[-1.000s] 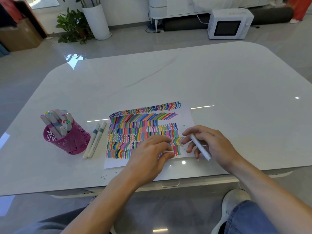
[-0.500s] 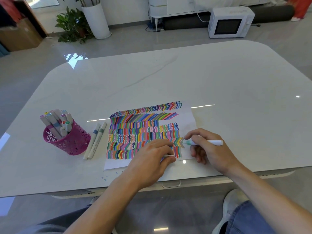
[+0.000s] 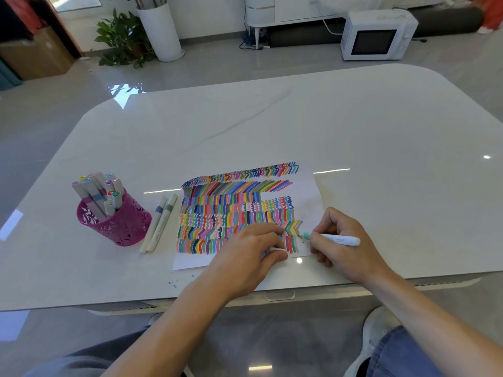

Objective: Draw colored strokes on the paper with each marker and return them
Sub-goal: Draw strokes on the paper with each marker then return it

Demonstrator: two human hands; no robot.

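On the paper's near right corner: right hand [image 3: 345, 243] was curled round a marker [image 3: 336, 238], thumb and fingers clamped on the front of the barrel.
Marker: smooth, round, white plastic barrel, lying nearly level with its rear end pointing right. The mint-green tip [image 3: 306, 235] pointed left, just beside the last chevron strokes. Contact with the sheet could not be told.
Left hand [image 3: 250, 257]: rested on the lower rows of strokes, thumb and curled fingers pinching a small white piece [image 3: 277, 249], its shape mostly hidden.
Paper [image 3: 310, 191]: flat white matte sheet, packed with rows of short strokes in many colours (chevrons, slanted bars, zigzags), with a bare right margin.
Loose markers [image 3: 159, 223]: two, with white barrels and dull blue and green bands, side by side between paper and holder.
Holder [image 3: 122, 224]: round magenta cup with a lace-like cut-out wall, holding a bundle of pale markers [image 3: 98, 191], coloured ends up.
Table [image 3: 326, 126]: glossy white top with a faint grey vein and rounded corners. Blue ink specks [image 3: 174, 284] lay near the front edge.
Floor beyond: boxy white microwave [image 3: 377, 36] and a leafy plant [image 3: 122, 39].
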